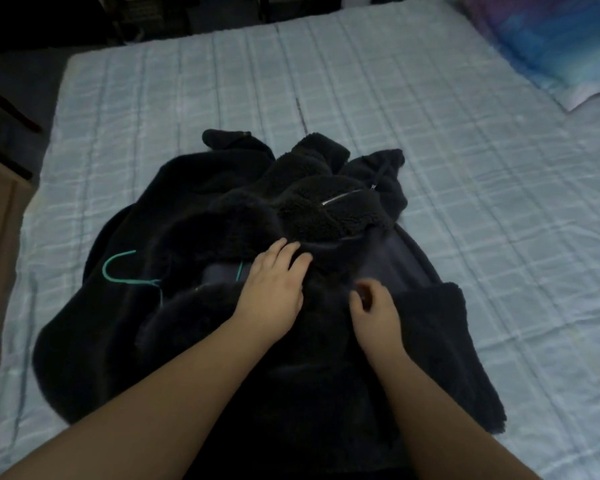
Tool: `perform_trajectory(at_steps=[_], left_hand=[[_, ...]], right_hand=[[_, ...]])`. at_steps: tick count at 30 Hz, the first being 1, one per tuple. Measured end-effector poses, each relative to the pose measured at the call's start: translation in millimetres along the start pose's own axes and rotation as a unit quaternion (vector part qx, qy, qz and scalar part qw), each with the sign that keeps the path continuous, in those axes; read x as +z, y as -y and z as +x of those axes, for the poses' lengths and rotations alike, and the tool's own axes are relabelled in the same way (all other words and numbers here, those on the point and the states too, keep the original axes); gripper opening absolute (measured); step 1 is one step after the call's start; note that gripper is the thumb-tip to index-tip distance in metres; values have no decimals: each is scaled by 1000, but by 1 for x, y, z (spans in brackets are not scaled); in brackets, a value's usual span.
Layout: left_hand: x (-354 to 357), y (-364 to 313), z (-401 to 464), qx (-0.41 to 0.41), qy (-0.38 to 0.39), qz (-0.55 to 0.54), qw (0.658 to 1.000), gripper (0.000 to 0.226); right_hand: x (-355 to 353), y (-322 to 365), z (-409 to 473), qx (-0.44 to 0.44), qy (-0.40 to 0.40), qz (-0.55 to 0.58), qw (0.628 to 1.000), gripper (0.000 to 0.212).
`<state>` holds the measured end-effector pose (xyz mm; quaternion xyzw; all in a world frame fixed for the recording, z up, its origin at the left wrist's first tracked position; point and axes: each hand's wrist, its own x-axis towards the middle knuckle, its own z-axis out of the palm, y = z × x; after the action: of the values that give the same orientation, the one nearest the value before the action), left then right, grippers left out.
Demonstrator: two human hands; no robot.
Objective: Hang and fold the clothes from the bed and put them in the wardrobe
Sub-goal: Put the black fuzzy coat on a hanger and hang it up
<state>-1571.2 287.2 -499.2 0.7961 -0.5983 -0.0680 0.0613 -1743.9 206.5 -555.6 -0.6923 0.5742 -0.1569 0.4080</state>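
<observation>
black fleece jacket point(257, 237) on bed point(430, 133), green hanger point(125, 271) (half buried), left hand point(274, 289) flat, right hand point(374, 306) pinching fabric, pillow point(551, 46)

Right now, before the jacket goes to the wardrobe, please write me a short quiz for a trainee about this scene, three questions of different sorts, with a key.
1. True or false: the green hanger lies partly inside the black fleece jacket.
2. Which of the hands lies flat on the jacket: A) left hand, B) right hand, C) neither?
3. Fill in: the jacket lies on the ____, and a pillow sits at the far right.

Key: 1 true; 2 A; 3 bed.
</observation>
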Motion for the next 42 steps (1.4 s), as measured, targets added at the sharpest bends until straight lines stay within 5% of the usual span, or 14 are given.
perform_trajectory(at_steps=[2,4,6,10,15,17,23,25,27,28,31,33,37,42], left_hand=[[2,0,26,5,24,-8,1000,70],[6,4,44,12,56,8,998,82],[10,8,55,25,94,10,995,82],[12,11,55,23,132,35,990,71],[-5,31,33,-21,68,-3,997,75],[-19,42,22,-7,45,-13,999,76],[-69,82,-12,47,-94,14,994,42],[-84,100,-28,43,-141,30,989,43],[-89,115,-48,31,-136,55,989,47],[-86,121,-59,24,-109,70,991,51],[-65,128,-85,-25,25,88,996,64],[-54,123,-90,-60,72,70,993,67],[-44,101,-81,-91,97,66,989,68],[-43,86,-69,-139,171,74,973,69]], right_hand=[[10,22,32,81,13,179,980,50],[23,38,60,191,28,318,928,92],[36,42,85,250,39,404,879,108],[53,48,96,255,64,436,860,84],[50,85,43,287,60,533,794,34],[44,108,16,269,100,536,794,27],[34,132,-30,197,210,371,883,18],[26,122,-34,161,111,307,931,24],[20,105,-38,49,-48,164,984,5],[18,97,-39,-13,-98,62,993,17],[33,67,-24,-114,-48,-182,975,78],[47,55,-7,-120,19,-288,950,92],[56,49,24,-101,38,-352,930,68],[19,76,16,-132,-62,-273,951,49]])
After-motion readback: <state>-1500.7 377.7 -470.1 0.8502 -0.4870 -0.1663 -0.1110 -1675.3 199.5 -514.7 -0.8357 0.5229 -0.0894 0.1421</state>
